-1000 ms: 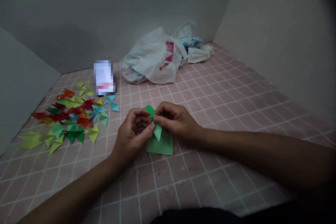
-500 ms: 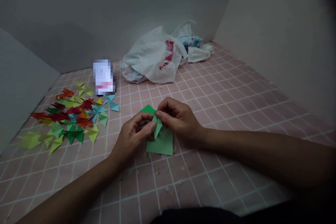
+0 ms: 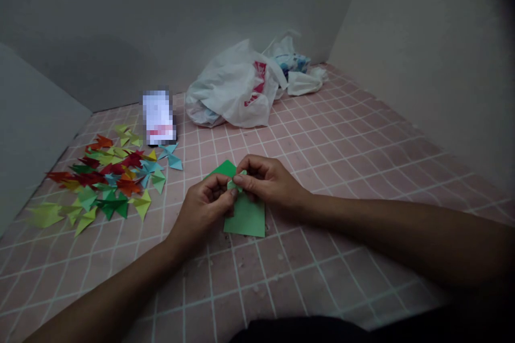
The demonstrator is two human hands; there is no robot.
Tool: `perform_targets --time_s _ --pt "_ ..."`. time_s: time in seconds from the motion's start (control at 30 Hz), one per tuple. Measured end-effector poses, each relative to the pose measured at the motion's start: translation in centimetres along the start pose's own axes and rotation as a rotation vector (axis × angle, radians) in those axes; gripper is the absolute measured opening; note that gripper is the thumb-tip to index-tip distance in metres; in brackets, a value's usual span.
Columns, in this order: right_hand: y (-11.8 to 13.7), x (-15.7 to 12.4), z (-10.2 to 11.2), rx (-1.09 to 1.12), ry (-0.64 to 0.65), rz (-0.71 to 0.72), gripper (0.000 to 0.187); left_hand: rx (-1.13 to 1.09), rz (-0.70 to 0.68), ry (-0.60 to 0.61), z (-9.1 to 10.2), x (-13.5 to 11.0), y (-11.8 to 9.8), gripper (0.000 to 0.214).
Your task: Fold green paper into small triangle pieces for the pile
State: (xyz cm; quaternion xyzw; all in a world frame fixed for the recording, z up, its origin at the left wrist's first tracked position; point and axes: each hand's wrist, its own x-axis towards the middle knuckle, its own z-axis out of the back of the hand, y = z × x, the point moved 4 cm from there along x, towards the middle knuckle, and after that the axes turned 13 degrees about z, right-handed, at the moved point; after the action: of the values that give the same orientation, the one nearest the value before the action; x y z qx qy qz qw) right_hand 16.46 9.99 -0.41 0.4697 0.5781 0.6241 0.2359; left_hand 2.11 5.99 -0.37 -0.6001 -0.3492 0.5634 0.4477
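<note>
Between my two hands is a small folded piece of light green paper [image 3: 235,186], partly hidden by the fingers. My left hand [image 3: 207,198] pinches its near left side between thumb and fingers. My right hand [image 3: 269,178] grips the upper end with its thumb and curled forefinger. Beneath the hands lies a light green paper sheet [image 3: 246,220], flat on the checked surface. A darker green sheet [image 3: 225,168] pokes out behind the left fingers.
Many folded paper birds [image 3: 115,203] in several colours lie spread at the left. A phone [image 3: 159,118] with a lit, blurred screen stands behind them. At the back are a crumpled white plastic bag [image 3: 229,86] and a blue-and-white packet [image 3: 293,62]. Walls enclose the pink checked surface [image 3: 354,134].
The folded paper has turned from a long upright point to a shorter shape lying more across the fingers. My right hand has dropped slightly and shifted left.
</note>
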Motion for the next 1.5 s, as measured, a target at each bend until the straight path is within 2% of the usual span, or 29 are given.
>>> perform_targets --time_s 0.23,0.4,0.5,0.63,0.83,0.97,1.1,1.23,1.37,1.5 --pt "0.2 -0.1 0.2 -0.015 -0.035 -0.019 0.027 0.035 -0.007 -0.034 0.4 -0.1 0.1 0.024" --pt "-0.4 -0.1 -0.1 0.083 0.024 -0.075 0.035 0.040 -0.037 -0.071 0.6 -0.1 0.2 0.026" --pt "-0.8 -0.2 -0.3 0.108 0.067 -0.122 0.031 0.061 -0.048 -0.065 0.7 -0.1 0.2 0.026" --pt "-0.8 -0.3 -0.3 0.093 0.040 -0.120 0.029 0.076 -0.052 -0.050 0.7 0.0 0.2 0.026" --pt "-0.6 -0.3 0.0 0.064 0.006 -0.128 0.040 0.035 -0.042 0.020 0.4 0.1 -0.1 0.027" --pt "-0.6 0.0 0.2 0.115 -0.012 -0.109 0.046 0.031 -0.034 0.014 0.7 0.1 0.1 0.027" --pt "-0.6 0.0 0.2 0.167 -0.025 -0.088 0.039 -0.014 -0.001 0.012 0.9 0.1 0.3 0.025" --pt "-0.7 -0.1 0.2 0.124 -0.018 -0.112 0.035 -0.003 -0.010 0.038 0.8 0.2 0.4 0.026" --pt "-0.5 -0.2 0.3 0.060 -0.016 -0.100 0.036 0.014 -0.028 -0.016 1.0 0.3 0.2 0.030" --pt "-0.2 -0.1 0.6 0.015 -0.075 -0.060 0.033 0.032 -0.046 -0.055 1.1 0.3 0.0 0.033"
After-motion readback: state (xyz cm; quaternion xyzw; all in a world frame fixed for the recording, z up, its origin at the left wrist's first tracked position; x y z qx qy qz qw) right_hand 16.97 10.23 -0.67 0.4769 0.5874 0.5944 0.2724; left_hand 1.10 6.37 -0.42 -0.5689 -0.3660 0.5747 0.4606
